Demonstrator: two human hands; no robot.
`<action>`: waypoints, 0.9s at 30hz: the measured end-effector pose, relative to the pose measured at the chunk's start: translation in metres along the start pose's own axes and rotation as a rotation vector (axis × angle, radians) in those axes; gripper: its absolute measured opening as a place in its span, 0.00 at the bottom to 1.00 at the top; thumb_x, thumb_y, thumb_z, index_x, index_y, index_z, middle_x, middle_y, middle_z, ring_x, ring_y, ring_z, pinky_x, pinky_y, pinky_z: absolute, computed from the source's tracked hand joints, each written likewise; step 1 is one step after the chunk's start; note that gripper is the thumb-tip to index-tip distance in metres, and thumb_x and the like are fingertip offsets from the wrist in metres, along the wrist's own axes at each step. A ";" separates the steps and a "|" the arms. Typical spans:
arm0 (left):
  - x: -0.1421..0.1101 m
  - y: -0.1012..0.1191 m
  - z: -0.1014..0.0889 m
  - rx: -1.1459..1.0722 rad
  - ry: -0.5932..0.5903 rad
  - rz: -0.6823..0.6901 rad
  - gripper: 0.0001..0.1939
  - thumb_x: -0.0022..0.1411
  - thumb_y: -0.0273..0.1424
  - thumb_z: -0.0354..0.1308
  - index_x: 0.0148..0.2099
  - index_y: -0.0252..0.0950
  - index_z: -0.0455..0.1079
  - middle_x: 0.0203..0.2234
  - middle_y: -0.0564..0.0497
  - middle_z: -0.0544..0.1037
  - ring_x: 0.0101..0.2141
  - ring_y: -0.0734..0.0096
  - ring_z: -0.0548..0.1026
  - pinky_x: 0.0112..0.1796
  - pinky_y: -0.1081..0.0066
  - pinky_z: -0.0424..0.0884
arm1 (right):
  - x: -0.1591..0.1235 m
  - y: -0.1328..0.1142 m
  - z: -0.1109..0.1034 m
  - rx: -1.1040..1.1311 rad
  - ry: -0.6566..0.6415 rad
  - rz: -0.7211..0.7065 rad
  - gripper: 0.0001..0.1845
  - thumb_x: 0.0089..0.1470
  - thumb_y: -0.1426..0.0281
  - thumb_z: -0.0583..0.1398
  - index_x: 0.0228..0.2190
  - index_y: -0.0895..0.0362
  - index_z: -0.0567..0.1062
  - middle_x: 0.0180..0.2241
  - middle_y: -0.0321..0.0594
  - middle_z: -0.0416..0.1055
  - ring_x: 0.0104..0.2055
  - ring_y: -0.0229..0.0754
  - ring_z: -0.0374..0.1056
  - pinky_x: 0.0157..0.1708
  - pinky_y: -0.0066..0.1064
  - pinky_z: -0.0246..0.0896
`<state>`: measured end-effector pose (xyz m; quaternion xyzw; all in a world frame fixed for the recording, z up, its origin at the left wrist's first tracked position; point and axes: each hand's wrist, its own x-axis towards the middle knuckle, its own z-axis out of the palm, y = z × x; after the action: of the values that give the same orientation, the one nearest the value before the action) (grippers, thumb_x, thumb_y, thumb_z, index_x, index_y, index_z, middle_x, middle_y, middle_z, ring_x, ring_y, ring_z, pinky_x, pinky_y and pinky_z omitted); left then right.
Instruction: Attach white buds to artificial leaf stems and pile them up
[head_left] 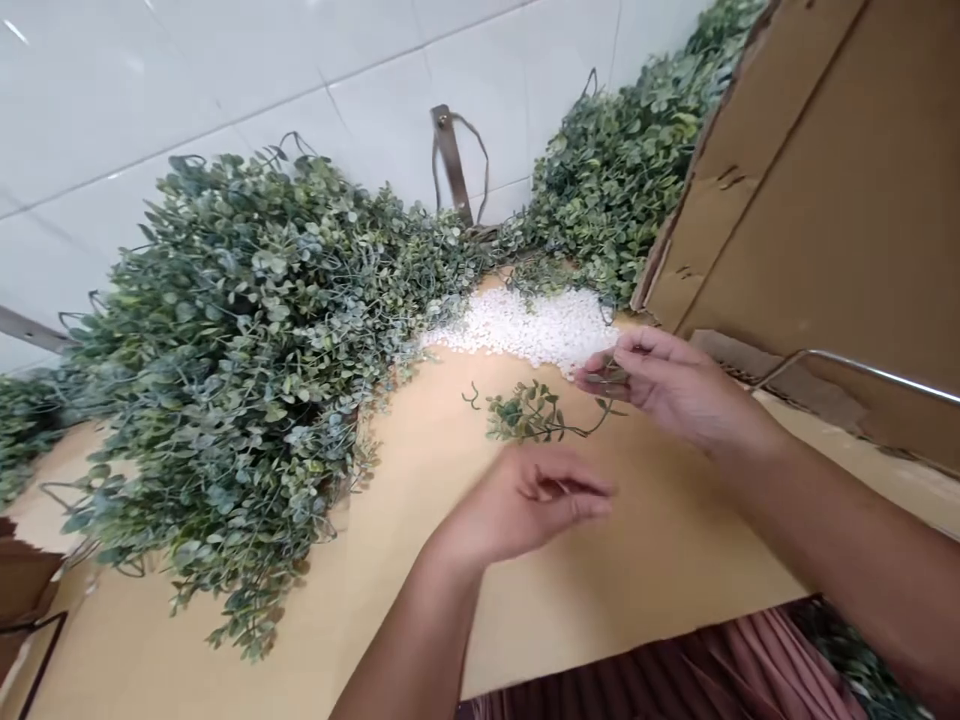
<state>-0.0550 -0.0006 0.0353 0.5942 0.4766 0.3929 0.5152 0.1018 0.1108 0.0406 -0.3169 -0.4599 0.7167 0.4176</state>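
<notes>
My right hand [660, 385] pinches the stem end of a small artificial green sprig [529, 413], which hangs out to the left just above the tan table [645, 560]. My left hand [529, 505] hovers below the sprig with its fingers curled toward the thumb; whether anything sits in them I cannot make out. A heap of small white beads [529, 325] lies on the table just behind my right hand.
A big pile of artificial leafy vines [240, 340] covers the table's left side. Another pile [626, 165] rises at the back right against the white tiled wall. A cardboard box [825, 200] stands at the right, with a metal rod [862, 367] in front.
</notes>
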 end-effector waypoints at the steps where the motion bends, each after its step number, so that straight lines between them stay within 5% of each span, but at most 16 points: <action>1: -0.001 0.003 -0.001 0.105 0.146 0.088 0.09 0.52 0.33 0.61 0.36 0.36 0.75 0.31 0.48 0.75 0.29 0.73 0.72 0.32 0.71 0.69 | 0.000 0.000 0.000 0.006 0.011 0.022 0.16 0.38 0.66 0.67 0.21 0.58 0.65 0.26 0.35 0.72 0.32 0.40 0.72 0.39 0.35 0.67; 3: 0.001 0.002 -0.004 0.342 0.414 0.215 0.16 0.48 0.33 0.64 0.42 0.39 0.74 0.38 0.47 0.73 0.37 0.68 0.71 0.39 0.67 0.69 | 0.000 0.000 0.001 0.008 0.057 0.064 0.12 0.41 0.70 0.65 0.21 0.58 0.65 0.24 0.34 0.71 0.27 0.36 0.70 0.31 0.30 0.67; 6: 0.011 -0.017 -0.008 0.624 0.493 0.191 0.31 0.42 0.32 0.68 0.51 0.39 0.68 0.46 0.44 0.68 0.48 0.59 0.67 0.48 0.58 0.65 | 0.003 0.004 0.004 0.038 0.122 0.115 0.07 0.45 0.74 0.60 0.21 0.59 0.65 0.22 0.33 0.68 0.22 0.31 0.65 0.21 0.22 0.60; 11: 0.021 -0.043 -0.017 0.798 0.403 0.063 0.16 0.51 0.22 0.55 0.43 0.36 0.71 0.38 0.46 0.74 0.40 0.64 0.72 0.43 0.64 0.68 | 0.010 0.009 0.004 0.093 0.092 0.160 0.09 0.42 0.74 0.61 0.20 0.60 0.64 0.19 0.32 0.64 0.16 0.26 0.57 0.15 0.19 0.46; 19: 0.007 -0.039 -0.057 0.791 0.808 -0.062 0.09 0.55 0.30 0.53 0.36 0.37 0.72 0.33 0.49 0.77 0.34 0.67 0.73 0.36 0.69 0.68 | 0.010 0.011 -0.010 0.007 -0.016 0.193 0.15 0.36 0.69 0.66 0.19 0.59 0.64 0.17 0.30 0.61 0.15 0.25 0.52 0.16 0.22 0.42; 27: -0.005 -0.027 -0.076 0.861 0.925 -0.328 0.09 0.52 0.31 0.52 0.35 0.37 0.72 0.29 0.49 0.76 0.29 0.65 0.71 0.33 0.67 0.66 | 0.003 0.006 -0.014 -0.083 -0.126 0.260 0.18 0.33 0.68 0.67 0.20 0.58 0.63 0.14 0.25 0.56 0.13 0.24 0.46 0.14 0.20 0.37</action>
<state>-0.1330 0.0126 0.0208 0.4367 0.8483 0.2984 0.0262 0.1107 0.1179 0.0297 -0.3451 -0.4695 0.7637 0.2779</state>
